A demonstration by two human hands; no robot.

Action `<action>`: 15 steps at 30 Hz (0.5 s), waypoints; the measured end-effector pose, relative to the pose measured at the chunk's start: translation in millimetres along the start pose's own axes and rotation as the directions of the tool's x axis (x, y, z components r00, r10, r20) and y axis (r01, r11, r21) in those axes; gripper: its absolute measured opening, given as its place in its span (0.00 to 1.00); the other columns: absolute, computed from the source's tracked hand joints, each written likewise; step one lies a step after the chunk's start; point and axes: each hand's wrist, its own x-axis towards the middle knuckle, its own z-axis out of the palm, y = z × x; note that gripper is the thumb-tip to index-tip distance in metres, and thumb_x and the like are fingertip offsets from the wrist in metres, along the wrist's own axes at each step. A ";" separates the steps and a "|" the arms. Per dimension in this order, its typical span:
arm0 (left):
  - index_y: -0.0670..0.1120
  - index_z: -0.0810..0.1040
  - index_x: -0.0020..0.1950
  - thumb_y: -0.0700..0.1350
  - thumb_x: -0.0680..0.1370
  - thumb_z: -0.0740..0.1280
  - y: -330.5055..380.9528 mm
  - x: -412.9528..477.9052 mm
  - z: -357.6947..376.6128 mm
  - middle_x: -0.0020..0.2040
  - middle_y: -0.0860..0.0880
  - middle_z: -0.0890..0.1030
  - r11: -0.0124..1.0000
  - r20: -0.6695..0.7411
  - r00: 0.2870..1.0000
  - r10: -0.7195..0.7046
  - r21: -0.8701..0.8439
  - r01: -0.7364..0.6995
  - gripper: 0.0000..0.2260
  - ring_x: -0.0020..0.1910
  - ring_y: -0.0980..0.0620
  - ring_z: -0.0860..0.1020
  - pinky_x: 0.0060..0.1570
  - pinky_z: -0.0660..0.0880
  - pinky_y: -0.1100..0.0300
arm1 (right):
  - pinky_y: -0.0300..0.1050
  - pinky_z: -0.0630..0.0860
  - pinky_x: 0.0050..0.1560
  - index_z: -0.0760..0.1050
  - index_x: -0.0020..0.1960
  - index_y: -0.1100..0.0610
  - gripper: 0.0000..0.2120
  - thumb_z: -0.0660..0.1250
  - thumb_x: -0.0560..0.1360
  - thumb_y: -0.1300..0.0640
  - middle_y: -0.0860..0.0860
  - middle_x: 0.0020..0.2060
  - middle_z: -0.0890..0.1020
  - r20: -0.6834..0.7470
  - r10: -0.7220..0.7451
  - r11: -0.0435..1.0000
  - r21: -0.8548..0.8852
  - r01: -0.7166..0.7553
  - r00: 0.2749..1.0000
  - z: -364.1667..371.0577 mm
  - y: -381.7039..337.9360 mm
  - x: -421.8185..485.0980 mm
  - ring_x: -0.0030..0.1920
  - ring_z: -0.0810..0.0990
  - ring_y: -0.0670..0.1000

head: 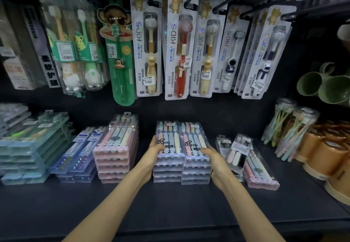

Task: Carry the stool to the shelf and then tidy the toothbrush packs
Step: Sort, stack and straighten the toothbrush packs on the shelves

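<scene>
Reaching forward with both forearms stretched out and angled slightly inward, I have a hand on each side of the flat clear plastic toothbrush packs, which sit in two piles side by side in the middle of the dark shelf. My left hand clasps the left stack at its outer edge. The thumb lies over the top pack's near corner, and the other fingers curl around the side, mostly hidden from me. My right hand mirrors it on the right stack, fingers bent over the top pack's near right corner and palm against the outer edge.

Each pack lies flat with its long axis running straight away from me toward the back of the shelf. The brush heads are at the far end and the pastel handles point at me. The two piles touch along their inner sides.

Just beside them to the left stands a taller pile of pink-trimmed packs. Carded kids' toothbrushes hang on hooks above.
</scene>
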 end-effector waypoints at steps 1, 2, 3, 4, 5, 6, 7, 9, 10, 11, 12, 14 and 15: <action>0.53 0.49 0.78 0.43 0.81 0.56 -0.7 0.7 -0.8 0.77 0.52 0.55 1.000 -0.005 1.000 0.004 0.001 -0.004 0.28 0.75 0.50 0.55 0.68 0.55 0.53 | 0.46 0.60 0.61 0.62 0.74 0.51 0.23 0.60 0.80 0.54 0.47 0.70 0.67 0.005 0.003 1.000 0.001 -0.003 1.000 1.4 1.2 2.6 0.72 0.62 0.51; 0.53 0.49 0.78 0.43 0.81 0.56 -1.6 1.1 -2.2 0.77 0.52 0.55 1.000 -0.011 1.000 0.005 -0.002 -0.005 0.28 0.75 0.49 0.55 0.68 0.55 0.53 | 0.46 0.60 0.60 0.63 0.74 0.51 0.23 0.60 0.80 0.54 0.47 0.68 0.68 0.006 0.004 1.000 0.000 -0.004 1.000 3.1 2.0 4.2 0.71 0.63 0.50; 0.53 0.49 0.78 0.43 0.81 0.56 -2.5 1.6 -3.7 0.77 0.52 0.55 1.000 -0.019 1.000 0.003 -0.004 -0.003 0.28 0.75 0.49 0.55 0.68 0.55 0.53 | 0.46 0.60 0.59 0.63 0.74 0.50 0.23 0.60 0.79 0.54 0.46 0.67 0.68 0.006 0.002 1.000 0.003 -0.002 1.000 4.0 3.6 6.7 0.69 0.63 0.50; 0.53 0.49 0.78 0.42 0.81 0.56 -2.8 1.4 -4.9 0.77 0.52 0.55 1.000 -0.026 1.000 0.004 -0.002 -0.004 0.28 0.75 0.49 0.55 0.69 0.54 0.52 | 0.46 0.60 0.60 0.63 0.74 0.49 0.23 0.60 0.79 0.53 0.46 0.68 0.68 0.002 0.000 1.000 0.001 0.000 1.000 5.0 4.6 8.3 0.69 0.64 0.49; 0.53 0.50 0.78 0.42 0.80 0.56 -3.3 1.5 -5.7 0.77 0.52 0.55 1.000 -0.030 1.000 0.006 0.003 -0.006 0.28 0.75 0.49 0.54 0.69 0.54 0.51 | 0.46 0.61 0.60 0.62 0.74 0.49 0.24 0.61 0.79 0.53 0.46 0.70 0.68 0.003 -0.004 1.000 0.001 0.004 1.000 5.5 6.0 10.8 0.69 0.64 0.49; 0.53 0.50 0.78 0.42 0.80 0.56 -3.4 1.3 -6.7 0.77 0.52 0.55 1.000 -0.033 0.999 0.004 0.006 -0.004 0.28 0.75 0.49 0.54 0.70 0.53 0.51 | 0.46 0.61 0.61 0.61 0.74 0.48 0.24 0.61 0.79 0.52 0.47 0.71 0.67 0.009 -0.008 1.000 0.000 0.008 1.000 6.6 6.1 12.5 0.70 0.63 0.50; 0.54 0.50 0.78 0.43 0.80 0.57 -3.7 1.8 -7.6 0.77 0.52 0.55 1.000 -0.033 0.999 -0.002 0.009 0.002 0.28 0.75 0.49 0.54 0.70 0.53 0.51 | 0.47 0.61 0.61 0.60 0.75 0.48 0.25 0.61 0.79 0.52 0.47 0.72 0.66 0.018 -0.008 1.000 0.003 0.008 1.000 7.3 6.1 14.1 0.72 0.62 0.50; 0.54 0.50 0.78 0.43 0.80 0.57 -1.5 -0.1 -8.0 0.77 0.52 0.55 1.000 -0.029 1.000 -0.005 -0.005 0.005 0.28 0.76 0.49 0.54 0.71 0.52 0.50 | 0.48 0.60 0.65 0.58 0.76 0.47 0.27 0.61 0.79 0.50 0.46 0.73 0.64 0.042 -0.008 1.000 0.011 0.007 0.999 6.9 5.0 14.0 0.74 0.60 0.50; 0.54 0.50 0.78 0.44 0.80 0.57 -0.3 -1.6 -8.0 0.77 0.53 0.55 1.000 -0.027 1.000 -0.001 -0.015 0.001 0.28 0.76 0.50 0.53 0.71 0.51 0.50 | 0.49 0.58 0.68 0.56 0.76 0.47 0.29 0.62 0.78 0.47 0.45 0.74 0.62 0.057 -0.009 1.000 0.012 0.009 0.998 5.4 5.2 12.6 0.74 0.58 0.50; 0.55 0.50 0.78 0.46 0.80 0.58 0.4 -3.8 -7.7 0.77 0.54 0.55 1.000 -0.025 1.000 -0.001 -0.029 0.000 0.28 0.76 0.50 0.53 0.72 0.51 0.49 | 0.51 0.56 0.71 0.54 0.77 0.47 0.33 0.63 0.77 0.43 0.45 0.75 0.60 0.076 -0.008 1.000 0.016 0.007 0.997 3.0 6.8 10.7 0.75 0.57 0.50; 0.56 0.50 0.78 0.49 0.80 0.58 -1.1 -7.1 -8.3 0.77 0.55 0.54 0.999 -0.030 1.000 0.001 -0.050 -0.002 0.28 0.76 0.50 0.52 0.72 0.50 0.48 | 0.53 0.54 0.73 0.51 0.78 0.45 0.38 0.64 0.74 0.38 0.44 0.75 0.59 0.092 -0.010 1.000 0.024 0.008 0.996 0.1 9.7 7.2 0.76 0.56 0.50; 0.58 0.51 0.77 0.60 0.79 0.58 -9.1 -16.1 -9.0 0.76 0.57 0.56 0.996 -0.067 0.997 0.023 -0.090 -0.029 0.29 0.76 0.51 0.55 0.73 0.53 0.46 | 0.58 0.53 0.75 0.48 0.77 0.42 0.46 0.66 0.67 0.31 0.42 0.76 0.56 0.108 -0.026 0.998 0.058 0.020 0.994 -5.2 18.9 -0.8 0.76 0.54 0.50; 0.59 0.53 0.77 0.67 0.76 0.58 -16.1 -20.4 -8.9 0.76 0.58 0.58 0.994 -0.090 0.995 0.042 -0.092 -0.050 0.32 0.75 0.52 0.58 0.73 0.54 0.46 | 0.59 0.53 0.75 0.48 0.77 0.41 0.47 0.66 0.65 0.29 0.42 0.76 0.56 0.111 -0.038 0.997 0.078 0.030 0.993 -6.9 24.9 -3.4 0.76 0.54 0.50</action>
